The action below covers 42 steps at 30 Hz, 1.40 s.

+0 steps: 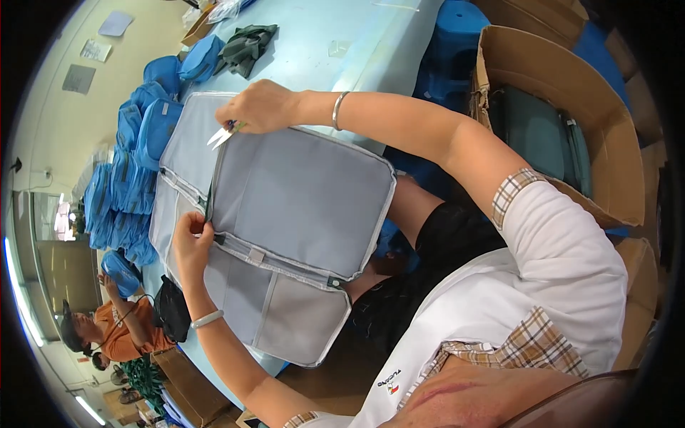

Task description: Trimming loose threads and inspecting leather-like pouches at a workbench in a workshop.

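An opened bag lies spread in front of me with its grey lining (314, 192) up, crossed by a zipper seam with dark green bits. My right hand (262, 107), a bracelet on its wrist, grips small scissors (222, 135), whose blades point down and left over the lining. My left hand (191, 239) pinches a dark green strip (209, 203) at the bag's middle seam. That strip's upper end runs up toward the scissors; whether the blades touch it I cannot tell.
Blue bags (132, 185) are piled along the table's left side, with dark green cloth (246, 48) at the far end of the pale blue table (335, 43). A cardboard box (606, 135) at right holds dark green cases. A person in orange (125, 328) works at left.
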Each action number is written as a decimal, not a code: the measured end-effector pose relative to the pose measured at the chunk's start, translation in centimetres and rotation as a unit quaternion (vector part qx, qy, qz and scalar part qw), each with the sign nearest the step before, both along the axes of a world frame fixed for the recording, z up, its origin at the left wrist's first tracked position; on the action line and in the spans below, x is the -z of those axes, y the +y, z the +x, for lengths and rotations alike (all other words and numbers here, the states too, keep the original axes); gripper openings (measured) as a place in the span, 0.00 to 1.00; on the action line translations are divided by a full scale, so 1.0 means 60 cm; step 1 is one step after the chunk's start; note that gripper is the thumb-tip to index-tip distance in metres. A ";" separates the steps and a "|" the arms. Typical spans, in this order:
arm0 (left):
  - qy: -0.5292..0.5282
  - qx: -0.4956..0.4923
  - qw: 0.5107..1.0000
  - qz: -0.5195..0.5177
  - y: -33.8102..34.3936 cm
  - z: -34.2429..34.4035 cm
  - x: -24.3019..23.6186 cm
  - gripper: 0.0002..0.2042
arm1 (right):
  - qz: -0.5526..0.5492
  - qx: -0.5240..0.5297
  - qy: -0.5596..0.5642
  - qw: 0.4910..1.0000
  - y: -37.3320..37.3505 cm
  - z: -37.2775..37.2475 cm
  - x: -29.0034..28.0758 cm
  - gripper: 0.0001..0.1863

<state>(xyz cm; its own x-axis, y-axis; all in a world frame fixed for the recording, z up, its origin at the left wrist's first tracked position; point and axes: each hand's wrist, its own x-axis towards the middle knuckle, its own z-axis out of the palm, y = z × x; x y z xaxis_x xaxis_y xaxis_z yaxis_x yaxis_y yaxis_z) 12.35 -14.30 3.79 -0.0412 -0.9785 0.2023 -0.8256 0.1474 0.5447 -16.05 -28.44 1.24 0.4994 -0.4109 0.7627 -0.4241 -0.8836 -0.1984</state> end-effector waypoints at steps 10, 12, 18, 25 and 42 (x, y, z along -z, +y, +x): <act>-0.202 -0.032 0.974 -0.095 0.018 -0.050 0.002 0.05 | 0.025 -0.002 0.008 1.000 -0.004 -0.009 0.020 0.06; -0.227 -0.029 0.967 -0.114 0.020 -0.050 0.004 0.06 | 0.028 0.001 0.002 1.000 -0.004 -0.008 0.024 0.06; -0.172 -0.047 0.980 -0.093 0.021 -0.046 0.003 0.05 | 0.041 0.009 -0.010 0.999 -0.009 0.000 0.038 0.08; -0.065 -0.011 0.998 0.000 0.024 0.007 -0.005 0.09 | 0.071 0.034 -0.033 0.996 -0.015 -0.003 0.052 0.08; -0.165 -0.011 0.977 0.132 0.038 0.026 -0.021 0.08 | 0.024 0.013 -0.048 0.998 0.007 -0.012 0.001 0.08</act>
